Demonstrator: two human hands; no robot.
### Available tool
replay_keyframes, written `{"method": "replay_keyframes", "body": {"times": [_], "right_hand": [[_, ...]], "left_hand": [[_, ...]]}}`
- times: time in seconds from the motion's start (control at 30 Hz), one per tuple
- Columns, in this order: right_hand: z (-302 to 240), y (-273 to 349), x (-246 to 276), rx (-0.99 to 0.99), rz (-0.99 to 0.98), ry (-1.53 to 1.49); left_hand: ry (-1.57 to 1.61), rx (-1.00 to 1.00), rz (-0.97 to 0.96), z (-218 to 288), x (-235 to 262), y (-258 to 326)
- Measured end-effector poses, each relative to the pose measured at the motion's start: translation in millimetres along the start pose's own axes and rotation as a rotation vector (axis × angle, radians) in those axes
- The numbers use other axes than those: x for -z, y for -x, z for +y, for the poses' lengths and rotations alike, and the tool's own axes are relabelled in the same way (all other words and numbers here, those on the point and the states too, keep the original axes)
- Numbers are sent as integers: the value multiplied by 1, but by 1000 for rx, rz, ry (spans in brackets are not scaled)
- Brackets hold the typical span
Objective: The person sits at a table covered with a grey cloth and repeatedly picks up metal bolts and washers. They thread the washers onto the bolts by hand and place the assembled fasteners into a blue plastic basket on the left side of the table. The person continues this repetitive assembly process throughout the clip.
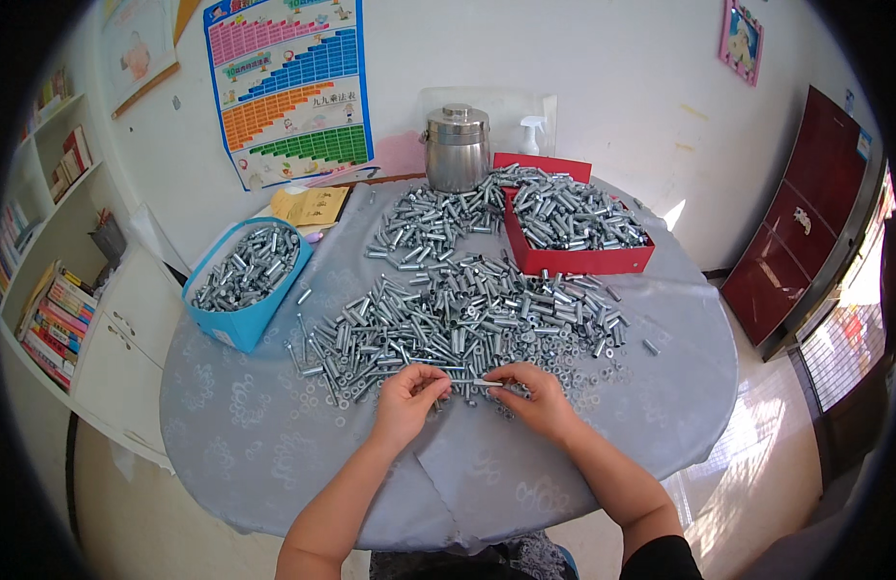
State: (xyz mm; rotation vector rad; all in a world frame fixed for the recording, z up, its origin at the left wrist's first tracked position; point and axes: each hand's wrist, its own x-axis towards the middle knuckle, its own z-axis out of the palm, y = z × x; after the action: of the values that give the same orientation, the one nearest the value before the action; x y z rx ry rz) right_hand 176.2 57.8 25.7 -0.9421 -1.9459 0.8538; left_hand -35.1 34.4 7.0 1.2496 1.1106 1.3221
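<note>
- Left hand [402, 406]: thumb and forefinger pinched on the left end of a slim metal piece [464, 381]; other fingers curled in, back of hand toward the lower left.
- Right hand [539, 398]: thumb and forefinger pinched at the piece's right end; wrist bent a little, fingers pointing left.
- Hands face each other, near together, fingertips apart with the piece lying roughly level between them; its exact make-up too small to tell.
- Left forearm [344, 488] bare, slanting up and rightward from the lower edge. Right forearm [617, 478] slanting up and leftward; dark sleeve [663, 561] at the upper arm.
- Piece held at the near edge of a loose heap of metal bolts and sleeves [458, 314], over the grey-covered surface [322, 483].
- Small rings [564, 356] scattered right of the hands.
- Beyond the heap: red box [583, 260], filled with metal parts. Left: blue box [237, 329], likewise.
</note>
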Motion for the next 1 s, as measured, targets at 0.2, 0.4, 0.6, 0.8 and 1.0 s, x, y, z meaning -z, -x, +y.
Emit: {"method": "replay_keyframes", "body": {"times": [0.2,0.4,0.6,0.8,1.0], "right_hand": [[-4,2,-7,130,-41,53],[-16,0,1,60,47,21],[17,-7,47,-87,349,124],[24,1,36,-24,83,482],[27,4,28,-15,67,601]], "left_hand": [[180,168,-83,-2,-20,15],[189,143,-94,4,-25,22],[309,202,25,7,-12,15],[315,223,-5,0,-14,17],[324,236,-12,0,-14,17]]}}
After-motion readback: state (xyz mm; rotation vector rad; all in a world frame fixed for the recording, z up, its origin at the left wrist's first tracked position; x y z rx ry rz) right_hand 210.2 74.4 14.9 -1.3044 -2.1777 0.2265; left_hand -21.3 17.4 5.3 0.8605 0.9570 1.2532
